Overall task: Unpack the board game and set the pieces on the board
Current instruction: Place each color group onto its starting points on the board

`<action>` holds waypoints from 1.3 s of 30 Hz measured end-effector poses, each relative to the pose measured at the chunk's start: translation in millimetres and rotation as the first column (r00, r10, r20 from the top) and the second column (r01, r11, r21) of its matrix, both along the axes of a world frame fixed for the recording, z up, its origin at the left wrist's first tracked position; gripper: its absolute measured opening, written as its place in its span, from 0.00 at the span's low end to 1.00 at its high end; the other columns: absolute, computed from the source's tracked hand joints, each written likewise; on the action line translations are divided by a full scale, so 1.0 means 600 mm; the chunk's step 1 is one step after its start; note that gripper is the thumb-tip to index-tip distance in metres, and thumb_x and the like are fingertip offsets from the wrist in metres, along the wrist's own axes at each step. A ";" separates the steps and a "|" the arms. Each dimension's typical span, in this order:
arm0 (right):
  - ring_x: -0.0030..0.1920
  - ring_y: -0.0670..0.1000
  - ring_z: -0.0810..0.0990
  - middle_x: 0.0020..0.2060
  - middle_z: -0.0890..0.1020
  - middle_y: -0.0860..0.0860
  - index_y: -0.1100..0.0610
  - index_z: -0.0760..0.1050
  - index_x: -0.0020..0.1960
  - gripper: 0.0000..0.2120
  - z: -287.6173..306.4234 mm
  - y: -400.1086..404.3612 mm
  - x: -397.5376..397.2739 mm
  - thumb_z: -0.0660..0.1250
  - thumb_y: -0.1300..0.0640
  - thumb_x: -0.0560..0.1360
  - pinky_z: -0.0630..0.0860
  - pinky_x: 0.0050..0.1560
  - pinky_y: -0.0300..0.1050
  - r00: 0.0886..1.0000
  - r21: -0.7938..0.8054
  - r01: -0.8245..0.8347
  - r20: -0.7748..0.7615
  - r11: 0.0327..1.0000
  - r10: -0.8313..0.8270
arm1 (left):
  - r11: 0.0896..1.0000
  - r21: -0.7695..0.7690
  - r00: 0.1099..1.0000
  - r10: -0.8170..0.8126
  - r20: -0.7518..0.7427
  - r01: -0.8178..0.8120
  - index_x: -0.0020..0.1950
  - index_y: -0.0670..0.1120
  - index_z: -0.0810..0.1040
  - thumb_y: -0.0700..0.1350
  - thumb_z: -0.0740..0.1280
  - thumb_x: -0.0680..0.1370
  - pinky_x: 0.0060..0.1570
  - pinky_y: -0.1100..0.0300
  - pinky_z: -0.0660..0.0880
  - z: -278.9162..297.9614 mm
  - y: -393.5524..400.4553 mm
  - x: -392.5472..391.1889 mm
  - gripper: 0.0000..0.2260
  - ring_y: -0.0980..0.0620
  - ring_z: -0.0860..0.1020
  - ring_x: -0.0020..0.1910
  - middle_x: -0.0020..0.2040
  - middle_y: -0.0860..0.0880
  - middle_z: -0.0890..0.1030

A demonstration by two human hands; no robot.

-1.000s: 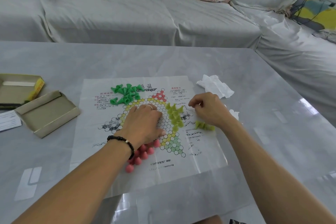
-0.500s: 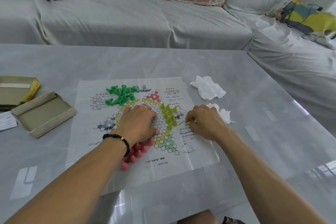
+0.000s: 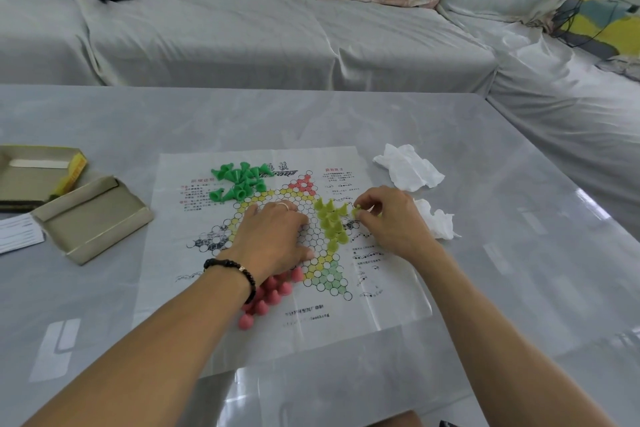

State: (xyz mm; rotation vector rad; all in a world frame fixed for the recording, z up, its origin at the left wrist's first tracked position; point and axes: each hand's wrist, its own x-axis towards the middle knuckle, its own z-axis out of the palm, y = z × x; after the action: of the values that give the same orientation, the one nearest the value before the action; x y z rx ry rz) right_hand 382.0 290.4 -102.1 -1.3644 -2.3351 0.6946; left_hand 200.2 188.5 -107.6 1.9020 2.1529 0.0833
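**On the paper board, a yellow piece goes down**

Far left on the table [image 3: 450,121], the box tray [image 3: 31,177] and its lid [image 3: 93,218] lie open and apart, pushed well clear of the sheet, likely so the play area stays free; a slip of paper [image 3: 17,232] lies just beside them. Next comes the board [image 3: 284,329], a thin printed sheet spread flat, its star of circles at the centre; the green pieces [image 3: 239,182] sit heaped near its far-left corner, some tipped over, so they look dumped rather than placed; the red pieces [image 3: 268,295] stand clustered at the near-left point, partly under the wrist. The left hand [image 3: 273,239] lies palm down on the middle of the star, fingers spread and straight, gripping nothing; its job appears to be pinning the light sheet so it does not slide. Right of it, the yellow pieces [image 3: 332,222] stand upright in a tight group on the right-hand point, which suggests this colour is being set in turn. The right hand [image 3: 391,218] hovers at that group's edge, wrist low, fingers curled, thumb and forefinger pinching one yellow piece [image 3: 356,209] at its tip just above the sheet. Two crumpled tissues [image 3: 408,166] lie beyond, one touching the board's right edge.
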 end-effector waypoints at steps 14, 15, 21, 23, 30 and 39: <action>0.39 0.41 0.78 0.36 0.82 0.46 0.52 0.81 0.44 0.03 -0.022 -0.002 -0.017 0.71 0.59 0.72 0.71 0.38 0.32 0.997 -0.062 0.060 0.046 0.996 -0.057 | 1.000 0.008 1.000 -0.005 -0.010 0.005 0.69 0.54 0.71 0.63 0.67 0.72 0.70 0.47 0.57 -0.005 0.001 -0.002 0.27 0.50 0.65 0.70 0.71 0.51 0.68; 0.38 0.41 0.77 0.36 0.82 0.47 0.52 0.81 0.44 0.02 -0.022 -0.002 -0.018 0.71 0.59 0.72 0.69 0.37 0.31 0.997 -0.063 0.054 0.051 0.997 -0.051 | 1.000 0.009 1.000 -0.004 -0.010 0.004 0.69 0.54 0.71 0.63 0.67 0.72 0.70 0.46 0.57 -0.006 0.001 -0.002 0.27 0.50 0.65 0.70 0.71 0.51 0.68; 0.38 0.42 0.77 0.37 0.81 0.47 0.53 0.81 0.45 0.02 -0.023 -0.001 -0.017 0.71 0.58 0.73 0.68 0.37 0.31 0.997 -0.049 0.025 0.069 0.998 -0.022 | 1.000 0.006 1.000 -0.002 -0.007 0.002 0.69 0.54 0.70 0.63 0.68 0.72 0.71 0.46 0.56 -0.006 0.003 -0.002 0.28 0.50 0.64 0.71 0.72 0.51 0.67; 0.39 0.43 0.77 0.37 0.81 0.47 0.53 0.81 0.45 0.03 -0.023 -0.002 -0.017 0.70 0.58 0.73 0.70 0.38 0.34 0.997 -0.047 0.015 0.075 0.999 -0.012 | 1.000 0.005 1.000 -0.003 -0.010 0.004 0.69 0.54 0.71 0.63 0.68 0.72 0.71 0.46 0.56 -0.007 0.002 -0.002 0.28 0.50 0.64 0.71 0.72 0.51 0.67; 0.41 0.42 0.78 0.39 0.81 0.43 0.53 0.81 0.53 0.11 0.004 -0.011 0.012 0.64 0.61 0.73 0.74 0.45 0.36 0.999 -0.008 0.044 0.025 0.999 -0.043 | 1.000 -0.002 1.000 0.002 0.007 -0.002 0.68 0.55 0.71 0.62 0.67 0.73 0.72 0.45 0.55 -0.003 0.001 0.001 0.26 0.50 0.65 0.71 0.72 0.51 0.68; 0.45 0.48 0.76 0.44 0.80 0.47 0.53 0.83 0.50 0.14 0.032 -0.009 0.076 0.60 0.64 0.74 0.73 0.48 0.43 0.985 -0.033 0.023 0.169 0.999 -0.017 | 1.000 -0.023 1.000 0.004 0.000 -0.004 0.68 0.55 0.71 0.62 0.66 0.74 0.73 0.43 0.53 -0.004 -0.002 0.004 0.25 0.50 0.64 0.71 0.73 0.50 0.66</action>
State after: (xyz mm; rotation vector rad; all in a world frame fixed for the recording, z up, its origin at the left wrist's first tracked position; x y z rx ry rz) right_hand 427.6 284.8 -82.8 -1.5140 -2.4452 0.6392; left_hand 202.5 187.3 -109.7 1.8852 2.1483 0.0595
